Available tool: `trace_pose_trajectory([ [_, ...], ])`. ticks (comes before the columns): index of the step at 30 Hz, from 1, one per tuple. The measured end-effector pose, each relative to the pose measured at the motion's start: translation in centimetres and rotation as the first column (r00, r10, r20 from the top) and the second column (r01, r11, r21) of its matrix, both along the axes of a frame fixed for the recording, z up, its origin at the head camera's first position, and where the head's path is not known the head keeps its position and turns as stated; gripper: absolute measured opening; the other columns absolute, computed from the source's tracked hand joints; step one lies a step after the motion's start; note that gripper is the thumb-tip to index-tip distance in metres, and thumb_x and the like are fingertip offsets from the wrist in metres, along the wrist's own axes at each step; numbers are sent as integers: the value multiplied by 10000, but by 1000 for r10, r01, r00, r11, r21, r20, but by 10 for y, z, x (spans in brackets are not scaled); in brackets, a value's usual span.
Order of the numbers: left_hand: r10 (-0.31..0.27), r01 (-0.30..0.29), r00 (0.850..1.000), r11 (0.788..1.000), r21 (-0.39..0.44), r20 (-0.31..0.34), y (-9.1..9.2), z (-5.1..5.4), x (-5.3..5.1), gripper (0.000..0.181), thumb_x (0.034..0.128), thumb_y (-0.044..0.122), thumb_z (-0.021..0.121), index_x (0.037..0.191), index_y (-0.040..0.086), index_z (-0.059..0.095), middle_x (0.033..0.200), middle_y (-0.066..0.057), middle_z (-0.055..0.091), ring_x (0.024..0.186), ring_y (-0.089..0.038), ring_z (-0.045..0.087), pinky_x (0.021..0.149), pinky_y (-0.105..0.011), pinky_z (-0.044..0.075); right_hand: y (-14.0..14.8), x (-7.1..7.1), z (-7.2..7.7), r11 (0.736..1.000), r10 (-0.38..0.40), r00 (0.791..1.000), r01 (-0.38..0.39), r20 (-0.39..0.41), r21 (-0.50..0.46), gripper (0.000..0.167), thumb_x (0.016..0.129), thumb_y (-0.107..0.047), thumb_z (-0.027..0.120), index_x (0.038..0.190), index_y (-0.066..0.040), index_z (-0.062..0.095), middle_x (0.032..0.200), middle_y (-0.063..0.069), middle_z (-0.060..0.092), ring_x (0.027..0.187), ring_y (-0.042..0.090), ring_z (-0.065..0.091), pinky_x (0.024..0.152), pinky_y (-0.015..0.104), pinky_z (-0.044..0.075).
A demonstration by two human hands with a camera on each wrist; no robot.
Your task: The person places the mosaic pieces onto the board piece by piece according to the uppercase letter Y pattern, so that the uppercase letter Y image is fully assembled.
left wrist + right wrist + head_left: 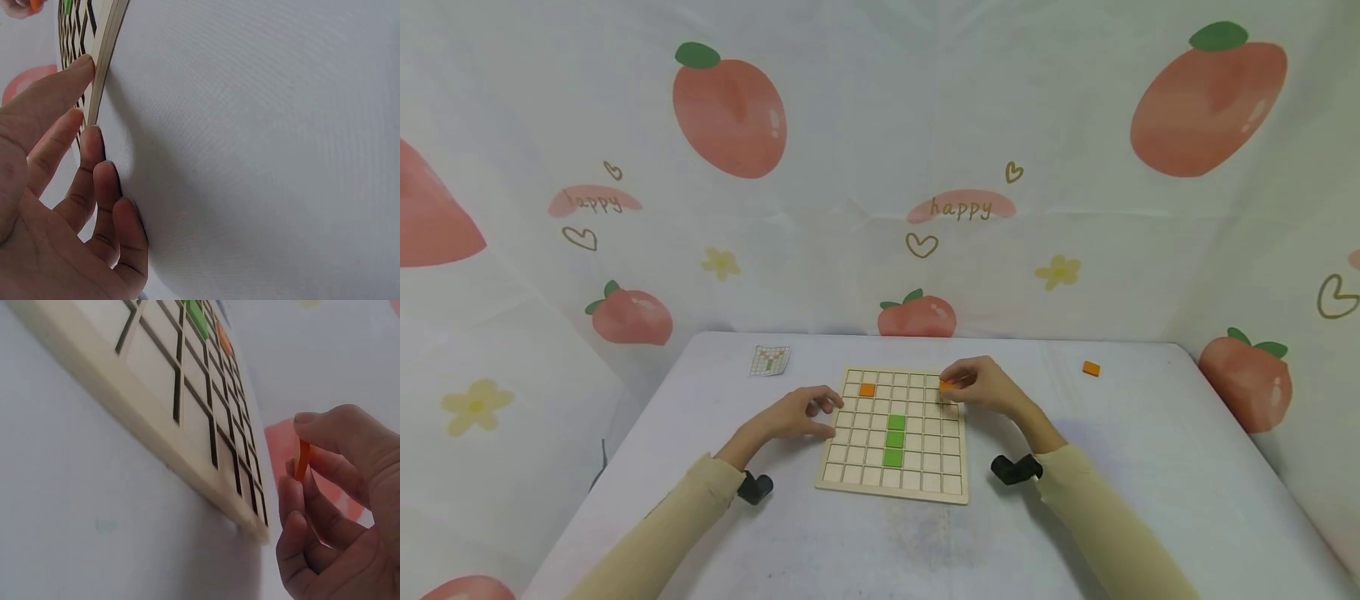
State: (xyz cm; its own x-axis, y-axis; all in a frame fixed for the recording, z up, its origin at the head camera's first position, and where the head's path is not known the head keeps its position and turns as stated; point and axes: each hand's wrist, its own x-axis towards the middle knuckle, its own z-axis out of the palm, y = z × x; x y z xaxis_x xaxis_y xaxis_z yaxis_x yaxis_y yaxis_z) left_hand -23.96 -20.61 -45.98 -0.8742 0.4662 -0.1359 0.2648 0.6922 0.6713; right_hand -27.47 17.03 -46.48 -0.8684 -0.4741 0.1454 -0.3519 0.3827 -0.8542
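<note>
A square wooden grid board lies on the table. Three green tiles form a column near its middle, and one orange tile sits in a cell toward the upper left. My right hand pinches another orange tile between thumb and fingertips, above the board's upper right corner. My left hand rests at the board's left edge, fingers loosely bent. In the left wrist view its thumb touches the wooden rim.
A loose orange tile lies at the table's far right. Toward the back left is a small card with a printed grid pattern in orange and green. Fruit-patterned cloth hangs behind and beside the table.
</note>
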Motion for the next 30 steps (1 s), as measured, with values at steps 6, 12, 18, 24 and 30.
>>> trace_pose_trajectory([
  [6,6,-6,1000,1000,-1,7,0,-1,-2,424,820,106,850,1204,108,670,1011,13,585,917,-214,504,829,-390,431,-17,-3,-1,999,48,999,-48,3,-7,230,831,-60,837,1031,11,751,1011,80,724,897,233,648,853,399,513],
  [12,9,-9,1000,1000,-1,19,-1,-2,-3,431,820,108,850,1211,112,668,1021,9,584,922,-218,504,832,-393,431,-35,-3,-1,995,99,995,-99,-17,3,227,828,-69,826,1024,7,741,1008,62,712,891,208,631,833,347,512],
  [18,17,-17,1000,1000,-4,23,-1,-3,-4,435,816,111,854,1210,120,670,1024,12,587,934,-218,506,843,-397,431,-52,-6,-5,991,135,991,-135,-25,-8,222,829,-48,820,1018,30,735,1001,91,715,865,209,618,821,333,510],
  [24,21,-21,999,1000,-1,26,0,-2,-3,433,817,111,855,1208,121,669,1019,16,581,932,-217,502,838,-397,429,-68,-6,-7,988,155,988,-155,-16,13,219,828,-55,834,1022,-3,747,993,40,714,871,174,618,822,312,512],
  [30,8,-8,1000,1000,0,16,0,-1,-2,428,821,106,851,1206,112,665,1012,13,576,915,-212,495,814,-383,426,-81,-4,-5,987,160,987,-159,-11,33,212,833,-58,831,1018,-4,743,971,28,706,840,149,599,792,303,508],
])
